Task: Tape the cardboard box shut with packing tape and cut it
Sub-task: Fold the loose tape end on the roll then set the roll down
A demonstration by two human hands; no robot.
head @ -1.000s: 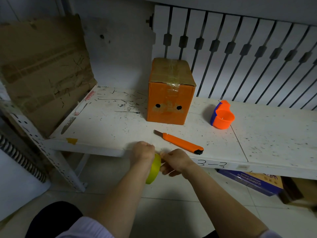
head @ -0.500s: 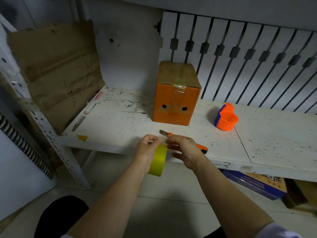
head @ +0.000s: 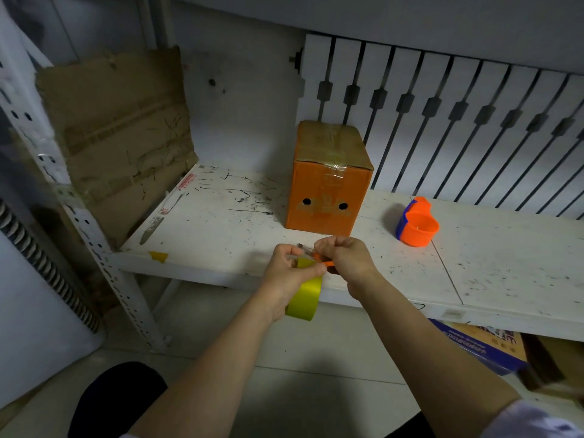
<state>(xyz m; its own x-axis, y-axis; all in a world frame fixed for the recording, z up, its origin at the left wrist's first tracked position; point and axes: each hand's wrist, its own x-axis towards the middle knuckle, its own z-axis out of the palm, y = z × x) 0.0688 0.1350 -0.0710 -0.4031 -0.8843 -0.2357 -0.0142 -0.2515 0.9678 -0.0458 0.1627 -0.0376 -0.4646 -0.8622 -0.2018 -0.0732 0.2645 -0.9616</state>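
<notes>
Now my 2 hands have risen to the shelf's (head: 221,229) near edge, left hand (head: 289,273) gripping the tape roll (head: 305,297), right hand (head: 344,259) pinching its peeled end, so taping the box (head: 328,197) beyond looks next.

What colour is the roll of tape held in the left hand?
Yellow-green, seen in the head view: the tape roll in the left hand.

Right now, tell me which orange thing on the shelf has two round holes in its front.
The cardboard box, standing upright at the back. The orange cup-shaped holder to its right has none.
</notes>
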